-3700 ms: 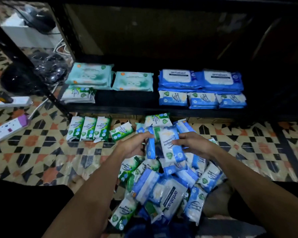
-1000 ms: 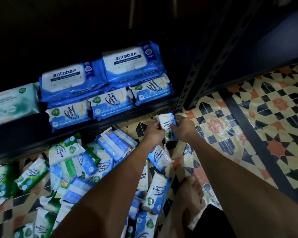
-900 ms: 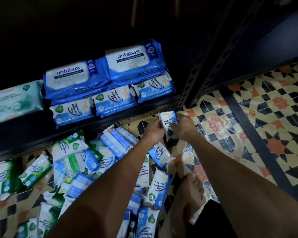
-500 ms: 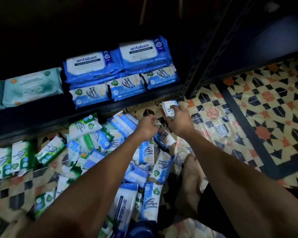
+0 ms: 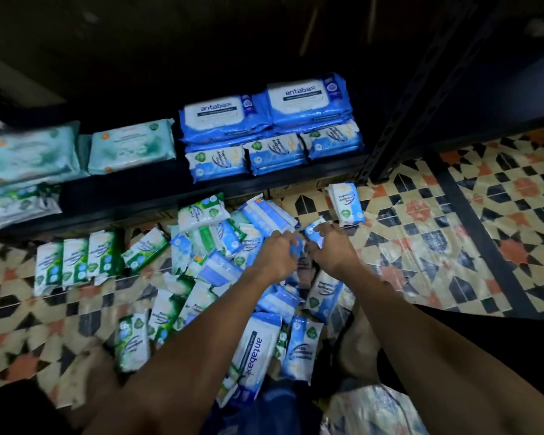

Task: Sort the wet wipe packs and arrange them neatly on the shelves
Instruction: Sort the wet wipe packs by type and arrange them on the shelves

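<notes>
A glossy, crinkled plastic film is seen on the small blue wet wipe packs heaped on the floor [image 5: 264,296], and highlights are caught on it. The same shiny film is shown on the large blue packs with white labels [image 5: 307,103]. The pale teal packs [image 5: 131,146] are wrapped in a softer, satin-looking plastic. The black shelf frame of perforated metal [image 5: 399,120] is finished matt. The patterned floor tiles [image 5: 500,199] are smooth, with a dull sheen.
</notes>
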